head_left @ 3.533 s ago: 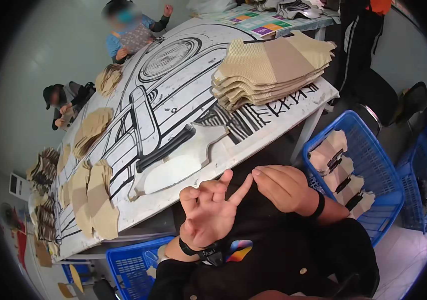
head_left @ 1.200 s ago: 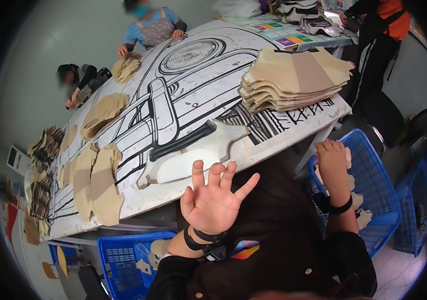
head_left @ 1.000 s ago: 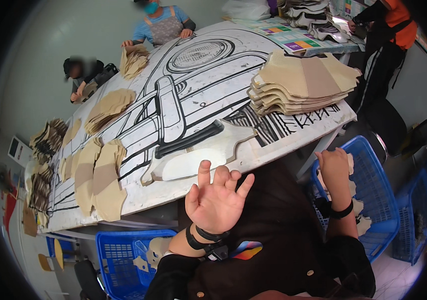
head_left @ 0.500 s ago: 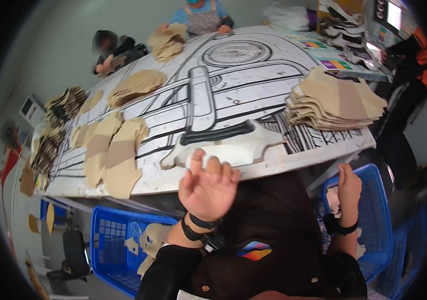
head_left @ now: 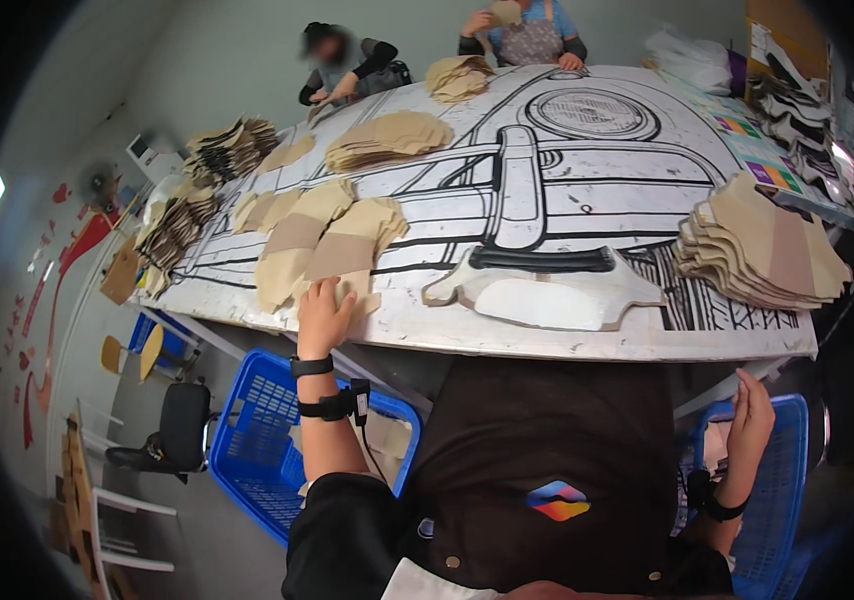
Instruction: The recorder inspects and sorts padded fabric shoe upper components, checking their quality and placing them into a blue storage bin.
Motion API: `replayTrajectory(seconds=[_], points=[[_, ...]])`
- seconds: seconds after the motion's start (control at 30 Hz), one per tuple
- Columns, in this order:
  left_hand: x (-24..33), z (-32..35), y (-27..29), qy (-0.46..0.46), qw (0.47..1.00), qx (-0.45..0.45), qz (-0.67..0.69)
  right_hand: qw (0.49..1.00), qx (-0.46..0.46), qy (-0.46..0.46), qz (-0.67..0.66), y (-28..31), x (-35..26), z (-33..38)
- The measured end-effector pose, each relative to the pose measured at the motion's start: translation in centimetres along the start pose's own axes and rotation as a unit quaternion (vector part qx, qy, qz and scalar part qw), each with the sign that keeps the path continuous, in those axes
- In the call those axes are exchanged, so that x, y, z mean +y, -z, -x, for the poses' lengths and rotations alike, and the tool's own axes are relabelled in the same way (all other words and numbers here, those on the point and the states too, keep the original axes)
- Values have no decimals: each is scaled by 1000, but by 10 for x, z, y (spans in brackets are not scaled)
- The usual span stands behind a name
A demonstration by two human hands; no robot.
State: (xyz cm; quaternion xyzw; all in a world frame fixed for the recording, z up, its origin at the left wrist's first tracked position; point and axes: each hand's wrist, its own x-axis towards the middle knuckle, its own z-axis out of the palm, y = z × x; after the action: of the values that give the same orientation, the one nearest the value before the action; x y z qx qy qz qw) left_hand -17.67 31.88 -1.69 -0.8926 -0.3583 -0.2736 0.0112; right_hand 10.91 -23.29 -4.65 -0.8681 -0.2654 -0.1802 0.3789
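My left hand [head_left: 325, 318] lies palm down on the near end of a beige cut piece [head_left: 345, 255] with a brown band, its fingers apart and the thumb out to the side. Beside it rests a similar banded piece [head_left: 292, 245]. To the right of that hand, a white, curved template-like piece [head_left: 547, 300] with a black padded bar sits near the table's front edge. Away from the tabletop, my right hand [head_left: 750, 415] hangs over a blue basket at the right, fingers stretched out and nothing visible in them.
The table [head_left: 427, 335] carries a black line drawing. A beige stack [head_left: 762, 245] stands right, another [head_left: 387, 138] further back, with darker bundles [head_left: 232, 150] at left. Blue baskets [head_left: 247, 450] flank me below the table. Two people work across the far edge, one raising a beige piece.
My view has swung left. The left hand went from palm up before the white piece to palm down on the beige piece. Across the table, a person has lifted a beige piece.
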Motion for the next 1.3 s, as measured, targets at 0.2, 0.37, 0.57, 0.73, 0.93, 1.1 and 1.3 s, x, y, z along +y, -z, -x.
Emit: replayTrajectory(seconds=[0.2,0.37,0.57,0.73,0.93,1.1,1.3], points=[[-38,-7,-26,17,985,153,-80,994,24,106,2,-5,-3,2],[-49,-40,-24,110,978,79,-157,976,30,213,22,-3,-12,-3],[-56,-72,-21,200,969,-24,-140,984,37,172,-3,-15,-43,-3],[-68,-79,-30,189,979,20,-78,970,14,241,-11,-20,-66,-8],[-86,-91,-34,214,977,14,-7,942,-31,334,1,-41,-100,-24],[-97,-106,-42,174,981,-58,-66,950,-96,295,29,-71,-106,-57],[-105,-116,-40,230,961,-146,51,937,-148,310,58,-103,-94,-89]])
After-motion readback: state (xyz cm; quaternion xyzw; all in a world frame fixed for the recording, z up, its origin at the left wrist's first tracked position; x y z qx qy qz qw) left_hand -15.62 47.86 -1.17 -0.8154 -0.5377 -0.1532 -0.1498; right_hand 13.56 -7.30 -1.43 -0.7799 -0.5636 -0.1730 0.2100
